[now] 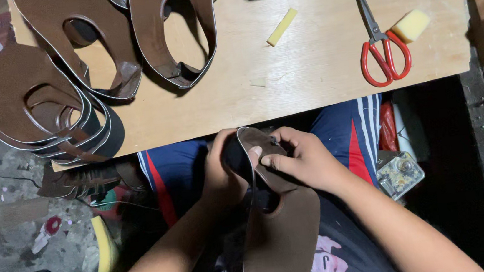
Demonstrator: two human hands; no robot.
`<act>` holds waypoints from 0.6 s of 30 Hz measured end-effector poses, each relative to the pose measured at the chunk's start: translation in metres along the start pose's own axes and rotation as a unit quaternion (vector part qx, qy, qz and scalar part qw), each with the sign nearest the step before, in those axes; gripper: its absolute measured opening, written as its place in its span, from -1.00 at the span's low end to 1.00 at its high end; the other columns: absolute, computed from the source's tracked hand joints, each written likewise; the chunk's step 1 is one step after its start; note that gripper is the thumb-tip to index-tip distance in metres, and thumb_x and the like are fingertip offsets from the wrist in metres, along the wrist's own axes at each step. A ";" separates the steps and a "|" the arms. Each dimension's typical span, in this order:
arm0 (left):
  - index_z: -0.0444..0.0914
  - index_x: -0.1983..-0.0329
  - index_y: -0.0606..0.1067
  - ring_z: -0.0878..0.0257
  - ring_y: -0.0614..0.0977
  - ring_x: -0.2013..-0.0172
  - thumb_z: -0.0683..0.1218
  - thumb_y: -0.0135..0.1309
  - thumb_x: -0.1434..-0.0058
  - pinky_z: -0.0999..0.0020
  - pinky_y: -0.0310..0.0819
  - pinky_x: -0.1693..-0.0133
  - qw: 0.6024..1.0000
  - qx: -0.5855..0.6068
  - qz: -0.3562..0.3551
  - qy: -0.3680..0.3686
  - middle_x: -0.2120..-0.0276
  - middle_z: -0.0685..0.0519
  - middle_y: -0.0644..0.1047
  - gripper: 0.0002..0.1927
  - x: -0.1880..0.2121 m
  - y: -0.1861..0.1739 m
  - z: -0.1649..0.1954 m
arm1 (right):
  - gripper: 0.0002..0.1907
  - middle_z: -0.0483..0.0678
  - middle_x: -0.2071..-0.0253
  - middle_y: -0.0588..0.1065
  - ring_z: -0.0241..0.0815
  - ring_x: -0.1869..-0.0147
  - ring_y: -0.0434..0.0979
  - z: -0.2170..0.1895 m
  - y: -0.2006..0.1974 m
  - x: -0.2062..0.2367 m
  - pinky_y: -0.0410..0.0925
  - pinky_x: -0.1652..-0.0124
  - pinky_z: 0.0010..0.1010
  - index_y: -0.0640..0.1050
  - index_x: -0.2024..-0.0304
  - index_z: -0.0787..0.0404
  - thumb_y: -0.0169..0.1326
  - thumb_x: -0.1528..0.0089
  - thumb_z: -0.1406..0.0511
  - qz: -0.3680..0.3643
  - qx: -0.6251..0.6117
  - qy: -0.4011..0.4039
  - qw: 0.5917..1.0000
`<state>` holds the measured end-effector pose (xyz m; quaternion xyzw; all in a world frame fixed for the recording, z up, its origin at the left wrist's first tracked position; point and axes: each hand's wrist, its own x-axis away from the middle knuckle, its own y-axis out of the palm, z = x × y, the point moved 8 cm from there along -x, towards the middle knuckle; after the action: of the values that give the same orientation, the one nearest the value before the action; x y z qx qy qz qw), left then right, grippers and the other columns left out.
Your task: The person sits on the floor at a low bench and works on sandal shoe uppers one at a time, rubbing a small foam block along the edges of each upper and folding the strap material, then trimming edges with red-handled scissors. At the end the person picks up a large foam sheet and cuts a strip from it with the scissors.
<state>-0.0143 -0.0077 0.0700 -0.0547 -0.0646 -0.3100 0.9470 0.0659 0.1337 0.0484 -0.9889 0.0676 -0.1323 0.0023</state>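
We find the work held low in the centre of the frame, over the lap: a brown leather shoe upper, its broad end hanging toward the bottom edge and its curved opening end raised between the hands. The left hand is wrapped around the dark inner side of that raised end, fingers closed on it as a support. The right hand pinches the same edge from the other side, thumb pressed flat along the rim with the fingers curled behind. In our judgement the step is pressing or folding down the edge around the opening, and it goes well only if the thumb travels in short overlapping presses while the left hand backs the leather directly beneath, keeping the curve free of puckers. We cannot tell whether adhesive is on the edge. Across the upper part of the frame the wooden board carries more cut uppers at upper left, red-handled scissors and a yellow sponge at upper right, well apart from both hands.
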 end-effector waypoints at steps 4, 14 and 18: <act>-0.35 -0.01 0.46 0.22 0.66 0.15 -0.14 0.20 -0.22 0.33 0.55 0.07 0.999 -0.040 0.001 0.025 0.21 -0.02 0.63 -0.67 -0.003 0.001 -0.003 | -0.83 -0.16 0.49 0.45 -0.47 0.42 0.34 -0.002 -0.007 0.001 0.27 0.46 -0.54 0.55 0.28 0.29 0.25 -0.20 0.32 0.074 0.159 0.000 0.984; -0.30 -0.04 0.46 0.21 0.60 0.17 0.05 -0.07 -0.41 0.31 0.51 0.11 0.996 -0.006 -0.090 -0.020 0.21 -0.06 0.60 -0.65 -0.005 0.013 -0.015 | -0.85 -0.05 0.46 0.44 -0.30 0.44 0.40 -0.021 -0.011 0.001 0.30 0.40 -0.45 0.56 0.30 0.31 0.23 -0.23 0.32 0.135 0.214 -0.079 0.964; -0.30 -0.10 0.39 0.20 0.63 0.22 -0.02 -0.06 -0.35 0.27 0.52 0.14 0.991 -0.104 -0.079 -0.027 0.26 -0.04 0.58 -0.66 -0.008 0.007 -0.011 | -0.85 -0.03 0.33 0.53 -0.26 0.28 0.55 -0.038 -0.012 0.002 0.39 0.25 -0.45 0.57 0.16 0.32 0.16 -0.25 0.36 0.115 0.187 -0.157 0.963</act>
<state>-0.0155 0.0007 0.0572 -0.1556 -0.0618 -0.3873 0.9066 0.0593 0.1462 0.0856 -0.9648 0.1543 0.0151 0.2125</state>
